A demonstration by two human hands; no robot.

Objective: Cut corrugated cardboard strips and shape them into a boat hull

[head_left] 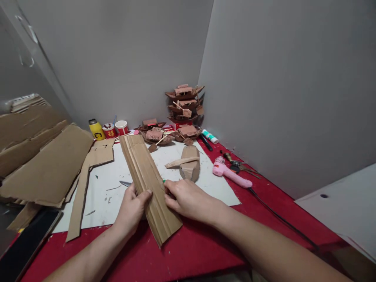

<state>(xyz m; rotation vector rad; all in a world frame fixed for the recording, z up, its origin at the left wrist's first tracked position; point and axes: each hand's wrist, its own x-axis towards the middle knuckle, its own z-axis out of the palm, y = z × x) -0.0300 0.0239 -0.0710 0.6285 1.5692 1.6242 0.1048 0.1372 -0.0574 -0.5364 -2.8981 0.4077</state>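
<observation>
A long strip of corrugated cardboard (152,178), creased lengthwise, is held slanting over the front of the table. My left hand (132,207) is closed on its left edge, thumb on top and fingers underneath. At the right edge, my right hand (188,199) is closed around a tool with a small green part (164,181) showing; the rest is hidden by fingers and cardboard. A pointed metal blade (125,183) sticks out left of the strip; whether it belongs to that tool I cannot tell. Beyond my right hand lies a cardboard boat shape (190,162) with a narrow strip (180,161) across it.
White paper (102,211) with scraps covers part of the red table (199,250). Cardboard sheets (49,168) are piled left. Model boats (185,102) are stacked at the back, near a yellow bottle (96,130) and paper cups (121,127). A corded pink tool (232,175) lies right.
</observation>
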